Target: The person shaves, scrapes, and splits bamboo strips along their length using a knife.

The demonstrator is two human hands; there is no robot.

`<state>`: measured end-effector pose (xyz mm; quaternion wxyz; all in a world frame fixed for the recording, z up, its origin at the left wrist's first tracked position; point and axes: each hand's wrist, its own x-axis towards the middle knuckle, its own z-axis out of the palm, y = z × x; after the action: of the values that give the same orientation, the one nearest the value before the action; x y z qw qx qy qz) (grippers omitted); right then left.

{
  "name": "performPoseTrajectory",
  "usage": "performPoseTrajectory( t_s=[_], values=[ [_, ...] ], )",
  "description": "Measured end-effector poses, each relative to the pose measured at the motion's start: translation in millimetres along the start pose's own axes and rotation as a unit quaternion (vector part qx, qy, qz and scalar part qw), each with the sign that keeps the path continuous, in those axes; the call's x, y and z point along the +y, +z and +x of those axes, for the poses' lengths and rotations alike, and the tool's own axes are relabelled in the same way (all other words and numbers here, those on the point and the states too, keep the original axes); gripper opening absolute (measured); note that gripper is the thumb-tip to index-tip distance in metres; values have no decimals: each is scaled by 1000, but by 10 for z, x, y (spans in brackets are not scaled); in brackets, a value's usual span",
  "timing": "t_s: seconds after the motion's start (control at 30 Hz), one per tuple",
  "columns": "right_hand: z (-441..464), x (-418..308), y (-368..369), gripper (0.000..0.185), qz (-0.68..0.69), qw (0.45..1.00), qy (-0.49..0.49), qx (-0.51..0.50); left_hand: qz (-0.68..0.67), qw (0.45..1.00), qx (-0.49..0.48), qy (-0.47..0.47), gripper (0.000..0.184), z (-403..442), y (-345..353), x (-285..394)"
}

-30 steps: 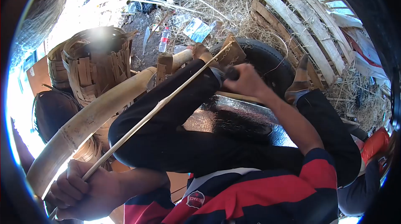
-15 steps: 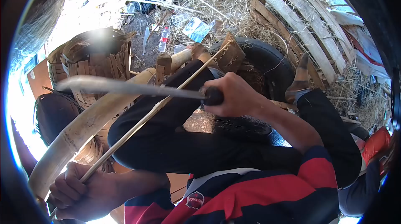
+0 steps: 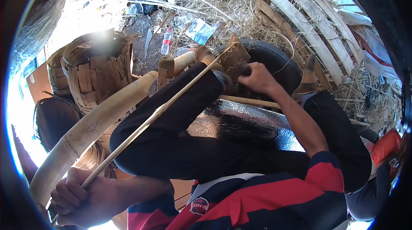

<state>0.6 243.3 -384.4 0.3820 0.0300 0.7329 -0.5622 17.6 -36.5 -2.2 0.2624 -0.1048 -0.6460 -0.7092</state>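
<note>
At the lower left, my left hand (image 3: 88, 198) is wrapped round the near end of a long thin bamboo strip (image 3: 150, 120). The strip slants up over my raised leg, its far end against a brown piece (image 3: 234, 58) near my foot. My right hand (image 3: 256, 77) is closed on the dark handle of a knife (image 3: 245, 70), just right of the strip's far end. The knife's blade cannot be made out at this moment.
A thick bamboo pole (image 3: 92, 125) curves along the left, beside woven baskets (image 3: 101, 73). A black tire (image 3: 274, 60) lies beyond my feet. Wooden slats (image 3: 309, 28), shavings and a plastic bottle (image 3: 166, 43) are farther off. Part of another person (image 3: 369, 200) shows at lower right.
The knife swung left across the strip half a second ago with its blade in sight; now my right hand is back up and to the right. My left hand has hardly moved.
</note>
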Motion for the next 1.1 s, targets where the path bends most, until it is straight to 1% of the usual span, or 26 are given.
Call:
performPoseTrajectory(
  t_s=[0.07,0.1,0.13,0.17,0.2,0.23,0.27,0.33,0.4,0.43,0.47,0.5,0.57,0.6,0.67,0.73,0.77,0.83,0.87,0.9,0.93,0.97,1.0,1.03,1.07,1.1],
  values=[
    [-204,-511,-2,26,22,995,-85,-47,-42,998,-41,-27,43,25,-6,6],
    [-275,-710,14,26,7,988,-140,-62,-56,996,-55,-37,43,30,12,2],
    [-323,-851,18,25,-7,978,-195,-78,-53,996,-41,-57,44,17,88,-16],
    [-357,-938,-2,25,-6,978,-194,-79,-49,996,-35,-68,45,13,145,-52],
    [-377,-1010,-15,25,-8,974,-193,-120,-47,995,-29,-78,45,10,202,-86],
    [-372,-1045,-5,25,-11,968,-192,-162,-37,999,-1,-29,42,25,246,-155],
    [-343,-986,14,25,-10,967,-193,-166,-26,999,28,20,42,31,273,-197],
    [-239,-648,3,25,25,989,-97,-107,-36,999,28,14,42,23,302,-228],
    [-4,-38,-93,28,-33,995,-4,-95,-56,998,28,12,41,12,260,-196],
    [23,175,-173,30,-49,997,18,-66,-81,996,-20,-40,39,-7,190,-126],
    [36,277,-231,31,-64,997,40,-36,-95,992,-44,-64,39,-15,172,-107],
    [50,357,-229,31,-67,996,39,-34,-108,988,-67,-89,40,-23,155,-87],
    [58,297,-266,31,-123,991,50,1,-115,985,-95,-92,39,-25,180,-95],
    [36,259,-273,31,-125,991,48,2,-117,983,-104,-92,39,-30,195,-101],
    [-162,-314,-263,28,-90,994,5,-61,-140,981,-92,-103,38,-38,224,-108],
    [-346,-734,-180,26,-54,992,-73,-92,-127,982,-84,-108,38,-31,237,-80],
    [-417,-905,-163,26,-53,992,-70,-93,-117,984,-83,-107,38,-26,244,-73],
    [-493,-1128,-140,24,-43,971,-179,-150,-107,985,-77,-108,39,-18,257,-61],
    [-462,-1078,-126,24,-44,971,-180,-151,-105,986,-73,-108,39,-20,232,-53],
    [-402,-951,-94,22,-35,973,-189,-130,-104,986,-68,-109,39,-22,206,-44],
    [-330,-789,-56,21,-26,974,-199,-109,-101,990,-51,-88,40,-21,122,-28],
    [-221,-536,-22,19,38,987,-107,-117,-101,991,-42,-76,40,-28,86,-22],
    [-127,-243,42,19,36,987,-109,-117,-100,992,-34,-64,40,-35,50,-16],
    [-34,45,96,20,7,991,-80,-105,-85,993,-46,-67,41,-43,40,-25],
    [-8,76,78,20,-22,994,-51,-93,-78,993,-50,-68,41,-56,81,-53],
    [-14,101,96,20,-25,994,-52,-94,-70,994,-54,-69,42,-69,123,-79]
  ],
)
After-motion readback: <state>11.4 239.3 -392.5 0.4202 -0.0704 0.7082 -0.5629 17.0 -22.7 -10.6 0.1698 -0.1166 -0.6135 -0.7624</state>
